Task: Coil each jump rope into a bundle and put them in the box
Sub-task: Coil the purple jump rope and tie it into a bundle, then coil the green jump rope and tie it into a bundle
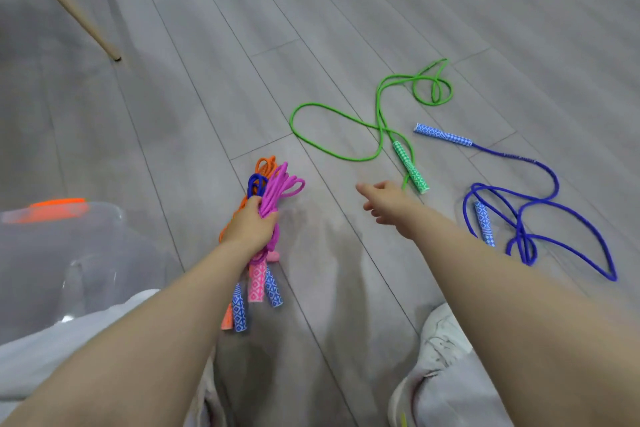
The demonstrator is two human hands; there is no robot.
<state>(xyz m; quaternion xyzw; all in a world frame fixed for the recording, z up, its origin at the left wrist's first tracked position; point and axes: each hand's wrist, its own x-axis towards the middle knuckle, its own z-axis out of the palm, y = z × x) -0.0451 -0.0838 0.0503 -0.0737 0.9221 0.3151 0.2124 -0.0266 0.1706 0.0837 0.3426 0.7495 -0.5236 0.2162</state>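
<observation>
Three coiled ropes sit bunched in my left hand [250,225]: an orange rope [265,165], a pink rope [280,189] and a dark blue coiled rope [257,184]. My fingers are curled tight around the middle of the bundle, with the loops sticking up past my knuckles and the patterned handles [258,282] hanging down below my wrist, just above the floor [207,80]. That arm reaches forward from the lower left, held fairly straight.

My right hand [386,201] stretches out ahead of me with the arm extended from the lower right. Its fingers are loosely spread and relaxed, holding nothing, the index finger pointing forward. It hovers just beside the handle end of the green rope [346,135], not touching it as far as I can tell.

The green rope lies loose on the floor in wide, uneven loops, its green patterned handle [412,166] angled toward my right hand. To the right of it, the loose blue rope [540,215] sprawls on the floor, one handle lying near the green one and the other tucked among its loops.

A clear plastic box [69,253] with an orange clip stands at my left, near my knee. My white shoe [443,333] rests on the floor under my right forearm. Two pale wooden legs [69,7] slant across the upper left corner.
</observation>
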